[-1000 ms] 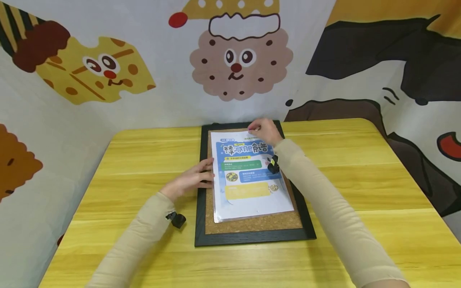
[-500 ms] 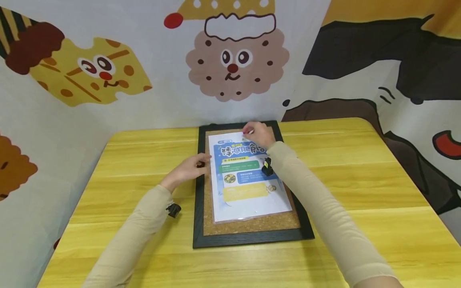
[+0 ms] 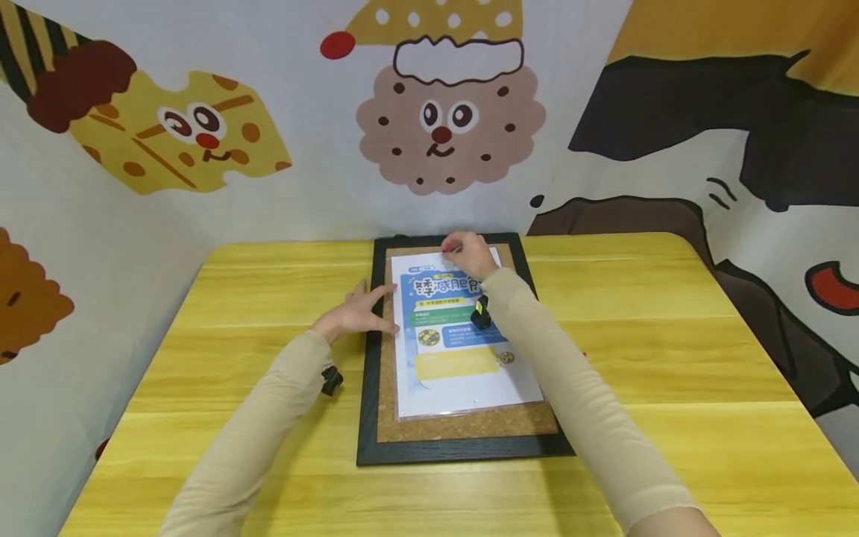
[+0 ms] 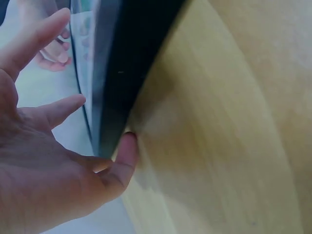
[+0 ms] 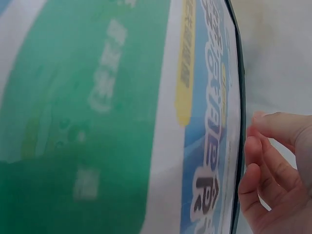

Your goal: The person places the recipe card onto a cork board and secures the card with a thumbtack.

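A laminated sheet (image 3: 463, 388) with blue, green and yellow printed blocks lies on a black-framed cork board (image 3: 463, 427). My right hand (image 3: 470, 255) is over the sheet's top edge, thumb and fingertips pinching a small pinkish push pin (image 3: 444, 251), mostly hidden by the fingers. In the right wrist view the fingertips (image 5: 256, 131) meet just beyond the sheet, and the pin cannot be made out. My left hand (image 3: 357, 310) spreads its fingers at the board's left side, fingertips near the sheet's left edge. The left wrist view shows one finger (image 4: 127, 151) by the frame's outer side.
The board rests on a yellow wood-grain table (image 3: 268, 298), its far end close to a cartoon-printed cloth wall (image 3: 322, 186). A tiny red object (image 3: 584, 355) shows beside the right forearm, its kind unclear.
My right hand has moved left along the sheet's top edge, keeping its pinch. My left hand's fingers have spread wider at the board's left side.
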The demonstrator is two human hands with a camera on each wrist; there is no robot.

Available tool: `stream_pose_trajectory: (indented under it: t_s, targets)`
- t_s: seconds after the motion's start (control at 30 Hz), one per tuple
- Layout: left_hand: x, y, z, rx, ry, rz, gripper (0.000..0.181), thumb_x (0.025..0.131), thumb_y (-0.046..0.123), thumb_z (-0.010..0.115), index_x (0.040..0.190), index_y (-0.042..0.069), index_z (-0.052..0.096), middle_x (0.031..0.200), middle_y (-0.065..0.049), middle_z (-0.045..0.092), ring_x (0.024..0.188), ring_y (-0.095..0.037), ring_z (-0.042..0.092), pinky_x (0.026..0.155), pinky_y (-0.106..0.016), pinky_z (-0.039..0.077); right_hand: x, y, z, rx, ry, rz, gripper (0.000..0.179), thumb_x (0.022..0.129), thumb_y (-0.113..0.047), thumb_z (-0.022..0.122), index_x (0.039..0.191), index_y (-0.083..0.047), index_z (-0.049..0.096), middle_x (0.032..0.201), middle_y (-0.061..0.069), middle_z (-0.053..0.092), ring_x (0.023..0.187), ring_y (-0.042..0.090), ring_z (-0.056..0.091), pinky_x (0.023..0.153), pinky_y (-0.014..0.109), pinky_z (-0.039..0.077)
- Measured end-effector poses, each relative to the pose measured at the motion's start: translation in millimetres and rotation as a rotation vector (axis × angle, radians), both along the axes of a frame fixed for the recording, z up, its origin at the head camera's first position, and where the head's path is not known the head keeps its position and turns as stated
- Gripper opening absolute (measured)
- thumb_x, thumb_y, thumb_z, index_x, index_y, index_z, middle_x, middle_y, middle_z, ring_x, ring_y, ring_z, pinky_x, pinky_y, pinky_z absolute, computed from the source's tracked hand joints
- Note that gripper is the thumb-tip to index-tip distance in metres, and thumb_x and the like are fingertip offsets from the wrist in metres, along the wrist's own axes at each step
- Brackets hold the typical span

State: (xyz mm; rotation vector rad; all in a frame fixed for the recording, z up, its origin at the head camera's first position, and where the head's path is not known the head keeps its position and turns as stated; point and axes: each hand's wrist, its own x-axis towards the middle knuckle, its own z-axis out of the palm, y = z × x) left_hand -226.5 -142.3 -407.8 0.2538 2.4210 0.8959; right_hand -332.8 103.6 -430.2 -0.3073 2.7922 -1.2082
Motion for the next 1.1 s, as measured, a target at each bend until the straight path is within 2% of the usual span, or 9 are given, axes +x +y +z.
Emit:
stream_pose_trajectory:
  t_s: [0.2,0.33,0.83,1.1]
  targets:
    - [0.4,0.4,-5.1,-0.055,0.052,-0.043,0.099,0.078,0.033,0.079,0.156,0.018,0.020,0.154,-0.031,-0.010,0.137,-0.051,-0.002,0.101,-0.072,0.017,-2.4,-3.6,-4.9,0.022,0.025,0.009,0.011,0.090,-0.006,0.067,0.101,-0.007,0.069,0.102,0.007,0.065,0.097,0.022,0.058,0.090,0.038,0.044]
    - [1.3,1.3,-6.7,-0.047,0.074,-0.042,0.099,0.077,0.031,0.081,0.155,0.017,0.022,0.154,-0.032,-0.009,0.136,-0.051,0.001,0.099,-0.072,0.021,-3.9,-4.1,-8.1,0.038,0.009,0.000,0.010,0.090,-0.007,0.068,0.100,-0.009,0.069,0.101,0.005,0.065,0.096,0.021,0.057,0.090,0.038,0.043]
    - [1.5,-2.1,-7.6,-0.041,0.075,-0.046,0.097,0.079,0.032,0.080,0.156,0.018,0.021,0.155,-0.030,-0.009,0.137,-0.050,-0.004,0.100,-0.071,0.021,-2.2,-9.1,-7.5,0.054,-0.012,-0.015,0.013,0.090,-0.010,0.069,0.102,-0.012,0.071,0.100,0.002,0.065,0.095,0.019,0.058,0.089,0.038,0.044]
    - [1.4,-2.0,-9.8,-0.052,0.089,-0.053,0.097,0.079,0.034,0.080,0.155,0.017,0.022,0.155,-0.031,-0.009,0.136,-0.051,-0.002,0.099,-0.071,0.022,-0.4,-8.7,-8.1,0.049,-0.011,-0.032,0.011,0.090,-0.010,0.068,0.100,-0.014,0.072,0.100,0.002,0.065,0.093,0.019,0.057,0.087,0.038,0.044]
